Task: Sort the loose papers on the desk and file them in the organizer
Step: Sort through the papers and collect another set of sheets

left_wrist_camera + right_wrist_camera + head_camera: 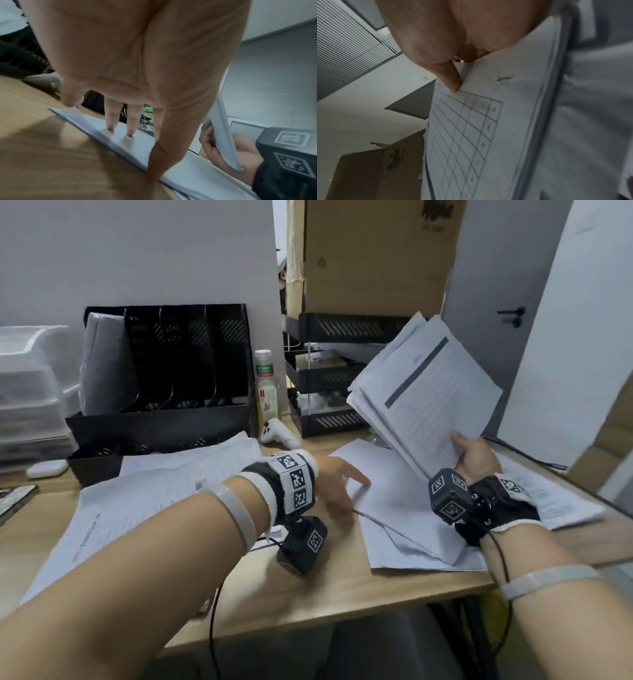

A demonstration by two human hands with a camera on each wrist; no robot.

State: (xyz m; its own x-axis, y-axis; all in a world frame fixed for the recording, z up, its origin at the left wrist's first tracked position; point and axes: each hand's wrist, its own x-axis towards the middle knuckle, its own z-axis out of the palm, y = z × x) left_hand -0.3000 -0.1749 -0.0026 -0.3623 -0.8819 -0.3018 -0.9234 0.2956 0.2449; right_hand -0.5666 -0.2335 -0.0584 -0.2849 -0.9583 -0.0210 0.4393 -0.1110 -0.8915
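My right hand (474, 455) grips the lower corner of a thick stack of papers (428, 392), raised and tilted above the right side of the desk. In the right wrist view my thumb (452, 82) presses on the top stapled sheet (471, 128), which has a printed grid. My left hand (342, 484) lies with straight, spread fingers on loose sheets (404, 508) flat on the desk; its fingertips (111, 127) touch the paper (137, 143). More loose papers (154, 494) spread over the left of the desk. The black upright file organizer (171, 364) stands at the back left with a white bundle in its leftmost slot.
A drink bottle (267, 385) and a white controller (279, 434) sit between the organizer and a black stacked tray (329, 378). A cardboard box (376, 251) rises behind. Further sheets (555, 501) lie at the desk's right edge. White stacked material (30, 385) fills the far left.
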